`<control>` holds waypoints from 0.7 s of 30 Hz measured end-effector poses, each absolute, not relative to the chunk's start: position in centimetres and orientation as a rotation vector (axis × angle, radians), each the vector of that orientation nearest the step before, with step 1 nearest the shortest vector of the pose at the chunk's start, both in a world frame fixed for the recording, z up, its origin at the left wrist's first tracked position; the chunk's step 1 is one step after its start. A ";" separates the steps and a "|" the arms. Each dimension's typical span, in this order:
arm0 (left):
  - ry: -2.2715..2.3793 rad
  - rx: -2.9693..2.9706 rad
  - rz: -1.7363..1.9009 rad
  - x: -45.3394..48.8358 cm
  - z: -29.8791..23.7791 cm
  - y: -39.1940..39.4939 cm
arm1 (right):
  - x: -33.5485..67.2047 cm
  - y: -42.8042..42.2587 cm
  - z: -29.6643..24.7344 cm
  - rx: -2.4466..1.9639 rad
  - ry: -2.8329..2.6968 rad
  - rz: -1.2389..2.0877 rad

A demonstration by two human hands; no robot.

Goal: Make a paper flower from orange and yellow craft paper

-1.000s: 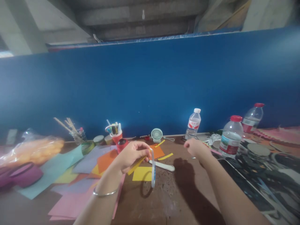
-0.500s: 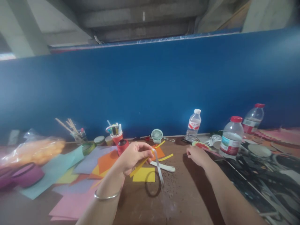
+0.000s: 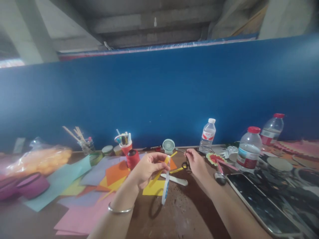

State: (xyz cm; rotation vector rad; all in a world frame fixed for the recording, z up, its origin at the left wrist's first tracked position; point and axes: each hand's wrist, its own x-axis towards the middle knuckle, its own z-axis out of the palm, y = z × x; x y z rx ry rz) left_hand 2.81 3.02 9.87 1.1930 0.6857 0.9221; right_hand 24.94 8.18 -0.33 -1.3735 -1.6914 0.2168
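My left hand (image 3: 152, 169) pinches a narrow yellow paper strip (image 3: 156, 178). A thin whitish ring with blue marks, seemingly a roll of tape (image 3: 165, 191), hangs edge-on from the same fingers and casts a round shadow. To its right, my right hand (image 3: 196, 162) is closed on small scissors (image 3: 184, 165) with black finger loops; their blades are mostly hidden. Beneath my left hand lies a yellow paper sheet (image 3: 152, 190). A white-handled cutter or knife (image 3: 175, 179) rests just beyond, near an orange paper piece (image 3: 172, 164) and another yellow strip (image 3: 177, 170).
Coloured paper sheets (image 3: 79, 212) spread across the left, with a red thread spool (image 3: 133, 159) and pen cup (image 3: 125, 146) behind. A small fan (image 3: 168, 145) stands near the blue wall (image 3: 159, 93). On the right are bottles (image 3: 249, 151), a phone (image 3: 259, 199) and a rosette (image 3: 214, 159).
My right hand has moved left from beside the clear bottle, and black scissors now show in it. The tape ring under my left hand has swung, and the yellow strip now sticks up past the fingers.
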 end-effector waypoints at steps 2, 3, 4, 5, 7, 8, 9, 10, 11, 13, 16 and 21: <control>0.672 1.160 0.961 3.0 9.7 3.1 | 24.2 7.9 -0.3 -1.340 -1.647 0.253; 0.670 1.140 0.980 3.1 9.6 3.2 | 23.9 7.8 -0.3 -1.322 -1.641 0.274; 0.672 1.120 0.995 3.2 9.5 3.2 | 23.6 7.7 -0.4 -1.305 -1.643 0.296; 0.676 1.102 1.006 3.3 9.5 3.3 | 23.4 7.6 -0.5 -1.290 -1.651 0.316; 0.682 1.084 1.025 3.4 9.3 3.3 | 23.2 7.5 -0.7 -1.276 -1.678 0.350; 0.681 1.085 1.032 3.5 9.3 3.4 | 23.2 7.4 -0.8 -1.277 -1.696 0.363; 0.680 1.090 1.041 3.5 9.2 3.4 | 23.3 7.4 -0.9 -1.283 -1.718 0.372; 0.680 1.095 1.051 3.6 9.0 3.5 | 23.3 7.4 -1.1 -1.292 -1.741 0.377; 0.683 1.095 1.064 3.6 8.8 3.6 | 23.4 7.4 -1.3 -1.305 -1.763 0.380; 0.697 1.077 1.095 3.7 8.1 3.7 | 23.5 7.5 -1.8 -1.342 -1.805 0.378; 0.722 1.025 1.126 4.0 6.0 3.7 | 23.5 7.7 -2.5 -1.415 -1.858 0.371; 0.770 0.968 1.104 3.9 2.2 2.5 | 23.6 8.0 -2.7 -1.526 -1.964 0.327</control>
